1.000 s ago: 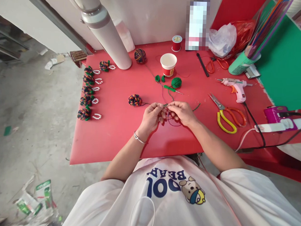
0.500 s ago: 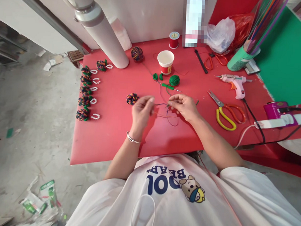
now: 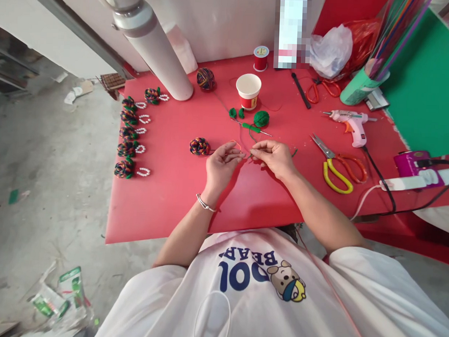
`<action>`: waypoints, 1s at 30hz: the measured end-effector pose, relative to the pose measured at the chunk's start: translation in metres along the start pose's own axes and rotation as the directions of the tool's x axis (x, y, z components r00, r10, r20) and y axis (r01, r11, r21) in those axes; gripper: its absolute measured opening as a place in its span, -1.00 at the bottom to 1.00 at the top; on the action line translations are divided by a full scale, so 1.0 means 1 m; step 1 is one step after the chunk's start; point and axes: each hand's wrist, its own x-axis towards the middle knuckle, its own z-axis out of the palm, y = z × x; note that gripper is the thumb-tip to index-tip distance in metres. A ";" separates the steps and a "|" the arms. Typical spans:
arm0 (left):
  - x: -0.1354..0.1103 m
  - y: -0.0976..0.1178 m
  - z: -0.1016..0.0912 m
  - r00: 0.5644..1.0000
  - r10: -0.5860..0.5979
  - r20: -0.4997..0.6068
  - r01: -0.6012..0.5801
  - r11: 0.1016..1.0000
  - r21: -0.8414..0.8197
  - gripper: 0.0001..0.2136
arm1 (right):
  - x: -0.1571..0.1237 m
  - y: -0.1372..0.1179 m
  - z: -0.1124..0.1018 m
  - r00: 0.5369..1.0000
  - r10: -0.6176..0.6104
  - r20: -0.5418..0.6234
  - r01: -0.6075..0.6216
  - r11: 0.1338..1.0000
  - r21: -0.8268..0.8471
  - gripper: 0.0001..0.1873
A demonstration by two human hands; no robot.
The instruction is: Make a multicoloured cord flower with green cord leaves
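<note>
My left hand pinches a thin strand of yarn that curls up above its fingers. Just right of it, my right hand has thumb and forefinger closed on a small bit of green yarn. The fingertips of both hands almost meet over the table. Left of my left hand rests a multicoloured knitted ball. Beyond the hands lie a green-handled crochet hook, a ball of green yarn and two small green crocheted pieces.
On the red table stand a paper cup, a thread spool and a variegated yarn ball. Finished pieces with white beads line the left edge. Scissors and a pink glue gun lie at right.
My left hand has moved right and closer to my right hand. The loose strand that hung between and below the hands now curls above my left fingers. My right hand is almost still.
</note>
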 end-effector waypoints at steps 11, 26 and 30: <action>-0.002 -0.001 0.003 0.998 -0.055 -0.016 0.056 0.997 0.045 -0.72 | 0.001 0.003 0.001 1.000 -0.016 0.001 0.016 1.000 -0.018 -0.77; -0.010 0.000 0.011 0.998 -0.046 0.043 0.044 0.998 0.052 -0.70 | 0.001 0.005 0.003 0.999 -0.007 0.036 0.007 1.000 -0.004 -0.74; -0.008 -0.002 0.015 0.998 -0.067 0.007 0.067 0.998 0.018 -0.70 | 0.002 0.007 0.004 0.998 -0.050 0.034 0.050 0.999 0.002 -0.74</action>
